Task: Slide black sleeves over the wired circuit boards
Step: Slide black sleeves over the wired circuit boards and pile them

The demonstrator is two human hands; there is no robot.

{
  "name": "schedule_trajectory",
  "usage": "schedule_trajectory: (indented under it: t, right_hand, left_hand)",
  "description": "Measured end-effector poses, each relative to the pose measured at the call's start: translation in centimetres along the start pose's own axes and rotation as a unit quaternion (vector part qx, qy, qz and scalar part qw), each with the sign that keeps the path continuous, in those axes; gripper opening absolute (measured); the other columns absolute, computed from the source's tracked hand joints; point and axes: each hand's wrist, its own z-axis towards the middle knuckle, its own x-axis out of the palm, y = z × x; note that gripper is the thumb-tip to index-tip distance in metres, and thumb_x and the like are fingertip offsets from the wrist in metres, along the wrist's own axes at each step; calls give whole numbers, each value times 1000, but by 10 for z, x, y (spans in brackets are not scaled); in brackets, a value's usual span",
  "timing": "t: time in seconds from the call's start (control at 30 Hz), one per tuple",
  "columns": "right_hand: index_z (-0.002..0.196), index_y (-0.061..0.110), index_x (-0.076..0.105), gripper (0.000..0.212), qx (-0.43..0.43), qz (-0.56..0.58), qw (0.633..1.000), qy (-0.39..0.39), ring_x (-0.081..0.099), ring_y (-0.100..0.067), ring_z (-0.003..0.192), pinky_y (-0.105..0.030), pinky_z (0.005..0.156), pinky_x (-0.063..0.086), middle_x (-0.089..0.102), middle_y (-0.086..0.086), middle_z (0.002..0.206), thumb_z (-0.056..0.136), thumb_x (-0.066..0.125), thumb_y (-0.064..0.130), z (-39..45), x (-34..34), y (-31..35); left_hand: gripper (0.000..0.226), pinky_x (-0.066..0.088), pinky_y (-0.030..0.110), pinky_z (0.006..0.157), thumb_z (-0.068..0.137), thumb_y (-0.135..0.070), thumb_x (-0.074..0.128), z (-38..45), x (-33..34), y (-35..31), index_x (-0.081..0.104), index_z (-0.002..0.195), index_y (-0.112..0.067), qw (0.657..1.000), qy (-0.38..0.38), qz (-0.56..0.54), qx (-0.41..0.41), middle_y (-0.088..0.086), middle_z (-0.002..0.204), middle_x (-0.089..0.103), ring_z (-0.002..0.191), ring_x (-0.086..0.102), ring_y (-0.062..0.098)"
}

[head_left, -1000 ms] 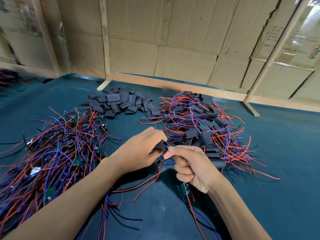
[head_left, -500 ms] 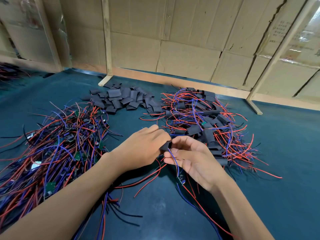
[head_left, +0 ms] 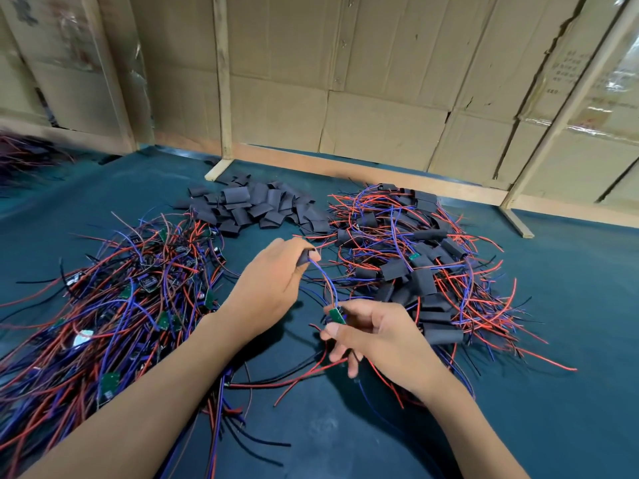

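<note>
Head view: left hand point(head_left: 273, 288) pinches a black sleeve point(head_left: 304, 258), long axis running up-right, threaded on blue wires point(head_left: 326, 281). Right hand point(head_left: 377, 337) pinches the green circuit board point(head_left: 337, 315) below it, above the table point(head_left: 570, 392). Cardboard writing unreadable.

The sleeve point(head_left: 304, 258) I pinched was black, the board point(head_left: 337, 315) green, its wires point(head_left: 325, 281) blue and red. The table point(head_left: 570, 288) was dark teal, the cardboard point(head_left: 380, 98) behind plain tan.
</note>
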Motion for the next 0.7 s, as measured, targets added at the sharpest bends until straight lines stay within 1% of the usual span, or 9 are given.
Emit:
schedule_trajectory:
  t: [0.07, 0.13, 0.17, 0.23, 0.33, 0.47, 0.53, 0.57, 0.7]
  right_hand:
    - [104, 13, 74, 15, -14, -14, 999, -29, 65, -20, 56, -25, 40, 46, 74, -11, 86, 90, 70, 17, 1, 0, 0]
    - [108, 22, 76, 17, -28, -36, 995, -84, 54, -11, 47, -17, 45, 41, 75, -4, 78, 93, 72, 17, 3, -2, -2]
    - [109, 27, 76, 20, -34, -41, 992, -113, 51, -7, 49, -15, 50, 41, 74, 0, 76, 92, 73, 18, 2, -4, -3]
    - [111, 31, 77, 23, -53, -21, 988, -142, 54, -3, 62, -15, 64, 45, 72, 6, 79, 89, 77, 26, 2, -6, -2]
    - [113, 30, 76, 24, -101, 20, 983, -155, 60, 1, 64, -9, 68, 46, 74, 5, 78, 90, 70, 32, 0, -7, 3]
    - [112, 42, 72, 28, -139, -99, 957, -233, 56, -9, 64, -13, 67, 46, 69, 20, 80, 90, 76, 27, 0, -8, -1]
    - [106, 41, 68, 27, -144, -141, 946, -254, 63, -13, 71, -17, 70, 49, 71, 21, 86, 86, 80, 26, 1, -7, -4]
    - [101, 38, 67, 25, -147, -149, 943, -260, 65, -10, 74, -16, 72, 49, 72, 21, 88, 85, 82, 26, 1, -7, -5]
    - [96, 37, 69, 23, -180, -156, 941, -239, 70, -1, 84, -6, 76, 46, 73, 24, 91, 84, 82, 22, 1, -8, -6]
  left_hand:
    - [14, 44, 46, 83, 104, -20, 45, 0, -2, -1, 55, 113, -23, 1000, -9, 5, 11, 5, 95, 54, 87, 49, 27]
    - [12, 43, 47, 83, 103, -16, 48, 0, -3, -1, 55, 112, -18, 999, -9, 23, 28, 4, 95, 55, 88, 47, 27]
    - [11, 43, 48, 83, 102, -16, 49, 1, -3, -1, 55, 112, -16, 999, -2, 31, 35, 4, 97, 57, 89, 47, 28]
    - [11, 42, 47, 82, 102, -17, 49, 2, -2, -3, 55, 111, -16, 997, 12, 48, 52, 1, 97, 57, 88, 45, 27]
    - [17, 40, 44, 80, 101, -25, 55, 2, 0, -5, 58, 111, -12, 991, 9, 97, 92, -9, 89, 49, 84, 42, 23]
    - [31, 36, 41, 83, 98, -40, 55, 2, 1, -7, 60, 114, -14, 978, 22, 170, 117, -4, 101, 60, 94, 46, 25]
    - [27, 38, 43, 84, 96, -38, 62, 1, 3, -10, 63, 110, -14, 969, 22, 196, 150, -3, 101, 63, 96, 50, 28]
    - [23, 39, 44, 83, 96, -35, 63, 0, 4, -12, 64, 108, -15, 964, 21, 204, 167, -2, 99, 63, 95, 51, 29]
    - [20, 37, 43, 81, 90, -28, 45, -3, 6, -16, 61, 98, -16, 948, 34, 237, 211, -3, 87, 58, 89, 50, 26]
